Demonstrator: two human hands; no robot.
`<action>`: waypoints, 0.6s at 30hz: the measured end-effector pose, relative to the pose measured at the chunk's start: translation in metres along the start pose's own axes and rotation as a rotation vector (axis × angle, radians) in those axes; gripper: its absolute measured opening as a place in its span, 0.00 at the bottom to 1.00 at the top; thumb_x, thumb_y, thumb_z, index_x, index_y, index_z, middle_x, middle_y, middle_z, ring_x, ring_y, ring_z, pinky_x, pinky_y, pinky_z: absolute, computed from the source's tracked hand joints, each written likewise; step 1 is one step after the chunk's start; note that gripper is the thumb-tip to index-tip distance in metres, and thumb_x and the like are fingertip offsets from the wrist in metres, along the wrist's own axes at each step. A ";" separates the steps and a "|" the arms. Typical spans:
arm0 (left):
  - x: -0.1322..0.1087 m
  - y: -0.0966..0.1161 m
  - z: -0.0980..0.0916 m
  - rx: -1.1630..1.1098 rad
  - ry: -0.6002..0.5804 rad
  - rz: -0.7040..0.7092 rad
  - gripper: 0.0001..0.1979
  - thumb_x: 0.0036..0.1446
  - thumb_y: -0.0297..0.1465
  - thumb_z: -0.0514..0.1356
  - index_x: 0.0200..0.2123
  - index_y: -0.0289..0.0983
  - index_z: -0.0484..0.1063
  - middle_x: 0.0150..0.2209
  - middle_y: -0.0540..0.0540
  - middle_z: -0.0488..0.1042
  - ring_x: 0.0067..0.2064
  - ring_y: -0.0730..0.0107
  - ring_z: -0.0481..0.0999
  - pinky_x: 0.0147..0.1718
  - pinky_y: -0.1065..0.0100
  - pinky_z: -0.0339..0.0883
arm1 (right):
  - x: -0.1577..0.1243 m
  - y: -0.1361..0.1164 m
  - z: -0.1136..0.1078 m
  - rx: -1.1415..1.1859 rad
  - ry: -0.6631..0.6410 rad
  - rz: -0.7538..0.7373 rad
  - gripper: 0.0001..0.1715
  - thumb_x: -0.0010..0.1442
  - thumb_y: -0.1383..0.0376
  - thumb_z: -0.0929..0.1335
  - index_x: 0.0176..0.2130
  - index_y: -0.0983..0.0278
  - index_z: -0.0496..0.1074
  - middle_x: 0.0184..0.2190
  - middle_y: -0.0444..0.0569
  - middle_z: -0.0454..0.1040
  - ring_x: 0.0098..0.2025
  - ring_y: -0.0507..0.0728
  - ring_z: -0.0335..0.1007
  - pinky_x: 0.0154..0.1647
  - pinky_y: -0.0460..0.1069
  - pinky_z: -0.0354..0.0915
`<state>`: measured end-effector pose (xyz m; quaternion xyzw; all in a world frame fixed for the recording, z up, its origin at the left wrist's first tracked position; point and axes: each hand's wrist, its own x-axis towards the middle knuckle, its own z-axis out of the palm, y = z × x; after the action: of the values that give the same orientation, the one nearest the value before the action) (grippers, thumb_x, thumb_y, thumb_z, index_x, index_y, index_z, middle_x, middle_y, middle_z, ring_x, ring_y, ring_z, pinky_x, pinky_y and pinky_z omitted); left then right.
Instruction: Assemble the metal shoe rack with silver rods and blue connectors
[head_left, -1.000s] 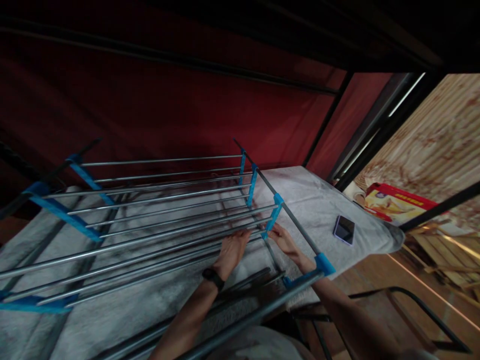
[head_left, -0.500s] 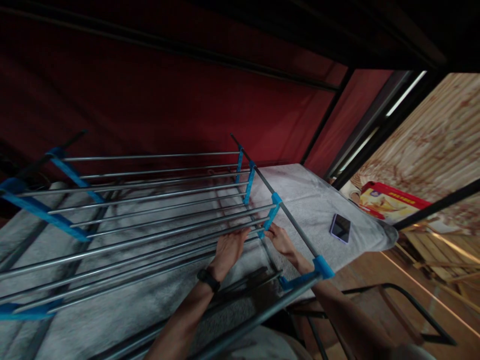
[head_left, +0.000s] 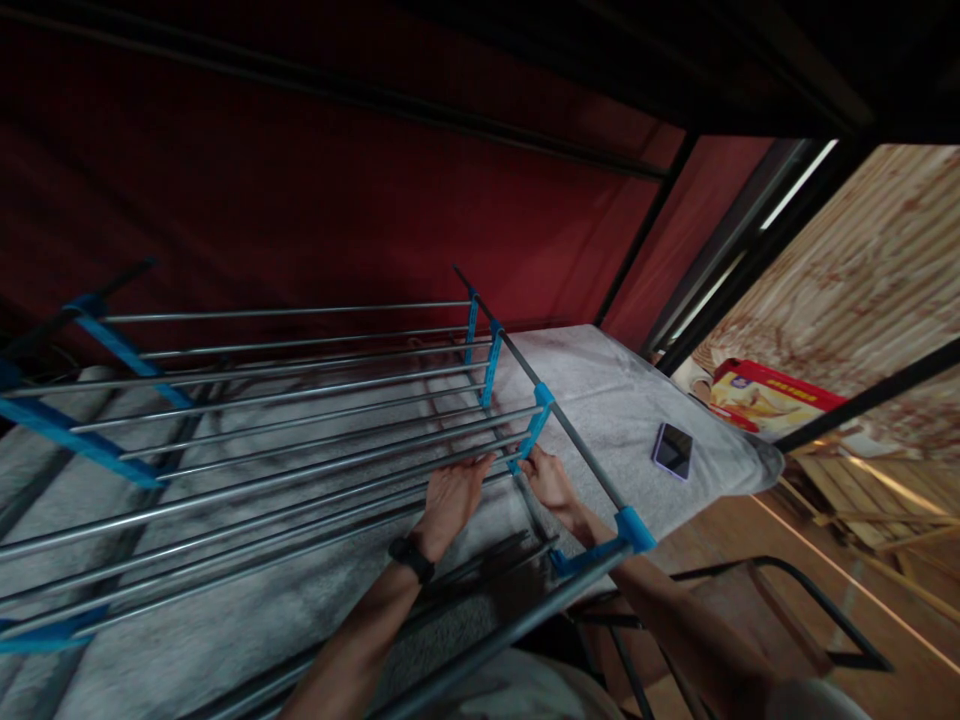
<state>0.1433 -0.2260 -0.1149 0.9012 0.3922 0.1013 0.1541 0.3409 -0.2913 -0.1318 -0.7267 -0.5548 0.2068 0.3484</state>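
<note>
A rack of thin grey metal tubes [head_left: 300,447] with blue plastic brackets lies on its side on a grey cloth. My left hand [head_left: 453,494], with a black band at the wrist, has its fingers round a tube near the rack's right end. Close beside it, my right hand [head_left: 549,482] grips the lower end of a blue bracket [head_left: 534,432]. Nearer my body, another blue bracket [head_left: 592,552] sits at the corner of the frame, above my right forearm. Loose-looking dark tubes [head_left: 480,570] lie below my left hand.
A phone [head_left: 673,451] lies on the grey cloth [head_left: 600,390] at the right. Beyond it are a red and yellow box [head_left: 776,397] and a dark metal post. A chair-like metal frame [head_left: 810,600] stands at the lower right, and a red wall [head_left: 300,200] is behind the rack.
The whole view has shifted slightly, so the rack, phone and box appear a little further left. Both hands keep their places on the rack.
</note>
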 end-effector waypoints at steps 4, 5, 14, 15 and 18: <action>0.001 0.000 0.003 0.012 -0.007 -0.005 0.25 0.70 0.25 0.50 0.66 0.46 0.69 0.58 0.42 0.79 0.54 0.52 0.80 0.53 0.55 0.71 | 0.008 0.005 0.007 -0.002 -0.027 0.033 0.12 0.68 0.61 0.66 0.48 0.62 0.75 0.36 0.50 0.79 0.38 0.58 0.76 0.44 0.53 0.71; 0.002 0.001 0.003 0.016 -0.005 0.001 0.26 0.69 0.24 0.50 0.67 0.45 0.69 0.58 0.42 0.78 0.54 0.52 0.80 0.53 0.55 0.71 | 0.009 0.006 0.008 -0.001 -0.027 0.035 0.11 0.67 0.62 0.65 0.47 0.61 0.75 0.35 0.51 0.80 0.38 0.59 0.76 0.43 0.53 0.70; -0.020 0.003 0.018 0.135 0.067 0.195 0.30 0.65 0.18 0.47 0.66 0.43 0.66 0.65 0.40 0.70 0.65 0.53 0.68 0.63 0.50 0.63 | 0.005 0.014 0.006 0.145 -0.075 -0.042 0.14 0.59 0.65 0.66 0.45 0.60 0.75 0.40 0.52 0.81 0.40 0.60 0.76 0.45 0.52 0.70; -0.027 0.001 0.025 0.134 0.044 0.245 0.29 0.65 0.19 0.48 0.65 0.42 0.67 0.64 0.40 0.70 0.66 0.54 0.67 0.65 0.51 0.61 | 0.004 0.016 0.008 0.167 -0.088 -0.040 0.14 0.58 0.66 0.67 0.45 0.60 0.75 0.40 0.51 0.81 0.41 0.60 0.76 0.44 0.52 0.70; -0.037 -0.009 0.045 0.105 -0.036 0.242 0.26 0.66 0.20 0.47 0.64 0.40 0.68 0.63 0.39 0.71 0.66 0.56 0.67 0.67 0.52 0.59 | -0.001 0.027 0.018 0.226 -0.099 -0.040 0.15 0.58 0.65 0.67 0.46 0.61 0.74 0.37 0.50 0.80 0.39 0.58 0.75 0.42 0.50 0.70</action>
<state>0.1261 -0.2564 -0.1627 0.9504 0.2827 0.0824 0.1002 0.3460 -0.2906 -0.1637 -0.6605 -0.5586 0.2970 0.4043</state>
